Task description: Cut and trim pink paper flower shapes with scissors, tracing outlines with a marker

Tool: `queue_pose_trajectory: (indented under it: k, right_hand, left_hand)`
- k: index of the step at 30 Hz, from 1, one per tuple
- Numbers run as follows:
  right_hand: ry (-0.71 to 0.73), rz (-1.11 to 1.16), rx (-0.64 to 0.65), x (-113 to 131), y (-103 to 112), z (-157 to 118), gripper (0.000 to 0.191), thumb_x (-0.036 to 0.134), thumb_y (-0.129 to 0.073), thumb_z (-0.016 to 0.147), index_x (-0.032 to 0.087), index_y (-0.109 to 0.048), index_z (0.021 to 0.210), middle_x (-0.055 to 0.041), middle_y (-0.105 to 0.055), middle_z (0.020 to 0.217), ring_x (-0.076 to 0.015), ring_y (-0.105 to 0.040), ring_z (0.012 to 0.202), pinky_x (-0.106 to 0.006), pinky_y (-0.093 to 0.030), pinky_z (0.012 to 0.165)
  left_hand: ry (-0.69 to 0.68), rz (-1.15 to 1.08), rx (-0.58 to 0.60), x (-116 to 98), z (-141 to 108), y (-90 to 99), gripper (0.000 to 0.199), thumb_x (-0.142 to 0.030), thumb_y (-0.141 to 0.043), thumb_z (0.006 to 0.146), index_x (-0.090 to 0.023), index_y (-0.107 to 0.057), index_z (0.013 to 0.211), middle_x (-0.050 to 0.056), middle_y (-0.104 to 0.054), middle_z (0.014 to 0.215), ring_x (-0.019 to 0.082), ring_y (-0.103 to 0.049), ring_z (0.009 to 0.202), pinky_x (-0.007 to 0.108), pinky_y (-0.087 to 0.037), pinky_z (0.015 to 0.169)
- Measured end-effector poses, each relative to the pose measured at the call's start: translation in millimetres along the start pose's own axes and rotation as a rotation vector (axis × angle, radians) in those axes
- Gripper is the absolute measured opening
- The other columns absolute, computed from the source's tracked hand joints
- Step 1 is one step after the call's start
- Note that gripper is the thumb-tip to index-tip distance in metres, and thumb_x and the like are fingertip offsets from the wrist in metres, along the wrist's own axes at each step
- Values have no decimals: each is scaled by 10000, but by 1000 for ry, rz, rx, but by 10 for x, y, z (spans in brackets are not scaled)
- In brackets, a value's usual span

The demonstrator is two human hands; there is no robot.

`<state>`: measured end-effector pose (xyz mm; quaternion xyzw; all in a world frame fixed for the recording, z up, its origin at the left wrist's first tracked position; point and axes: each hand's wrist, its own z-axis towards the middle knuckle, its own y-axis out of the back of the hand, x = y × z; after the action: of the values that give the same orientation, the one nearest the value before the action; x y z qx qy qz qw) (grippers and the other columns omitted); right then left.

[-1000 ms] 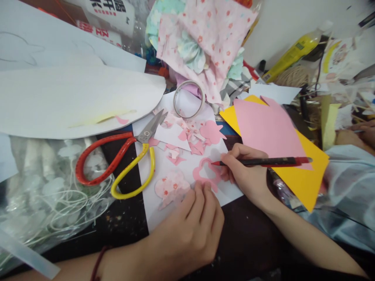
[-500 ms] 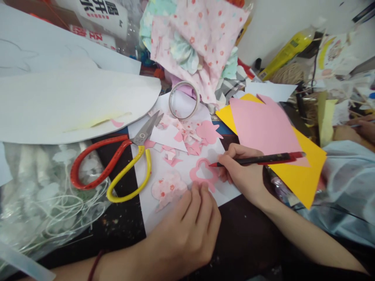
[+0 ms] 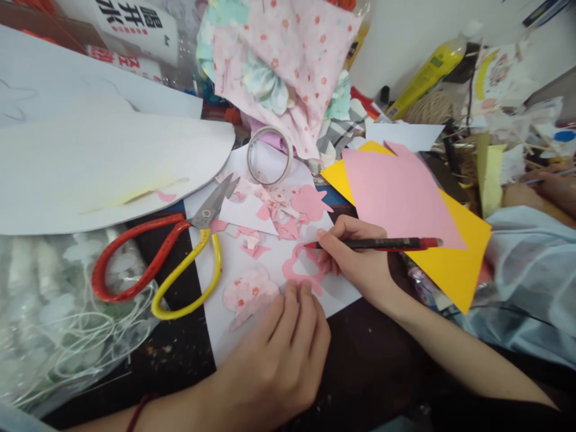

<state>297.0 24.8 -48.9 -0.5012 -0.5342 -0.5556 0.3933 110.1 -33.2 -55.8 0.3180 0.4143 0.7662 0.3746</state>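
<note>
My right hand (image 3: 360,258) grips a black and red pen (image 3: 382,244), its tip at the upper edge of a pink paper cutout (image 3: 292,270) with an open middle. Fingertips of my left hand (image 3: 283,348) press on the lower edge of that cutout, against a white sheet (image 3: 243,249). A flowered pink cutout (image 3: 252,294) lies just left of my left fingers. Above are paper scraps (image 3: 247,213) and a solid pink cutout (image 3: 309,203). Scissors (image 3: 207,215) with one red and one yellow handle lie at the left, blades parted.
A tape roll (image 3: 289,157) stands behind the scraps, before flowered cloth (image 3: 306,54). Pink paper (image 3: 400,198) overlaps yellow paper (image 3: 450,270) at the right. Large white board (image 3: 112,162) and a plastic bag (image 3: 76,312) fill the left. Another person's hand (image 3: 553,189) shows far right.
The whole view has shifted, so things appear slightly farther left. The pen tip has moved slightly left along the top of the pink cutout. My left hand still presses on it.
</note>
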Motion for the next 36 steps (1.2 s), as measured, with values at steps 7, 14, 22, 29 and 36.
queue_pose_trajectory:
  k: [7, 14, 22, 29, 36]
  right_hand:
    - [-13, 26, 22, -7, -10, 18, 317, 267, -704, 862, 170, -562, 595, 19, -653, 525, -54, -542, 360, -142, -406, 347]
    - [-9, -15, -11, -3, 5, 8, 310, 214, -683, 857, 174, -545, 583, 25, -648, 508, -60, -551, 367, -143, -408, 350]
    - [-59, -59, -46, 34, 18, -13, 294, 171, -668, 816, 183, -529, 557, 32, -620, 469, -64, -512, 340, -162, -373, 333]
    - [-2, -37, -51, 69, 78, -54, 344, 220, -675, 848, 212, -496, 554, 32, -599, 477, -76, -494, 358, -202, -358, 341]
    - [135, -121, -7, 24, 178, -125, 114, 305, -719, 861, 233, -638, 828, 20, -676, 681, -104, -627, 576, -219, -513, 531]
  left_hand:
    - [6, -4, -1, -3, 7, -3, 396, -183, -419, 934, -2, -666, 1185, 192, -715, 1199, 323, -704, 1071, 407, -483, 917]
    - [5, -12, -2, -8, -10, -4, 395, -181, -421, 934, 1, -663, 1187, 195, -715, 1196, 324, -704, 1068, 409, -480, 922]
    - [1, -2, 2, -7, -24, -1, 400, -195, -426, 935, -2, -657, 1198, 191, -712, 1203, 322, -696, 1081, 406, -485, 929]
    - [11, -9, -4, -7, -19, -6, 397, -183, -420, 935, -2, -658, 1196, 194, -710, 1204, 321, -690, 1086, 409, -468, 942]
    - [36, -61, 13, 8, 7, 5, 383, -155, -398, 944, -16, -659, 1189, 174, -712, 1189, 309, -680, 1071, 415, -443, 940]
